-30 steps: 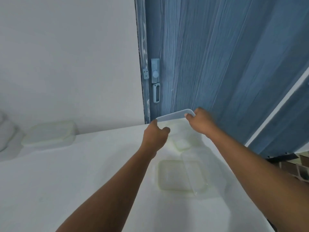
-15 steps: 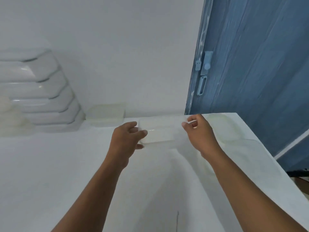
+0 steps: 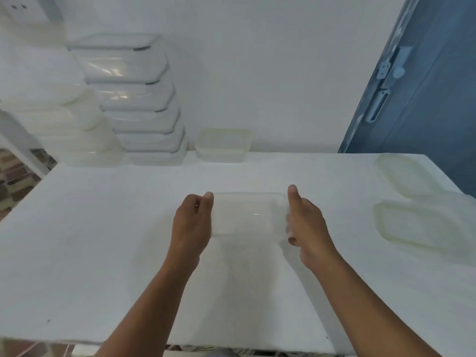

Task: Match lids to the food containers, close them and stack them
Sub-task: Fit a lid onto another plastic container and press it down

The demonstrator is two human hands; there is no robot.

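Observation:
A clear rectangular food container (image 3: 247,213) is in the middle of the white table (image 3: 103,240), gripped at both short ends. My left hand (image 3: 192,225) curls round its left end, my right hand (image 3: 306,222) round its right end with the thumb up. Two pale lids (image 3: 417,225) lie flat at the table's right side, one (image 3: 404,173) behind the other. A closed yellowish container (image 3: 222,144) stands at the back by the wall. Two stacks of closed containers, one clear (image 3: 139,104) and one milky (image 3: 64,119), stand at the back left.
A blue door (image 3: 425,86) with a latch is at the right behind the table. The white wall runs along the table's far edge. The table's front edge is close below my forearms.
The view has swung left from the door to the table's middle. Both hands brought the clear container from the back right corner to the table's centre.

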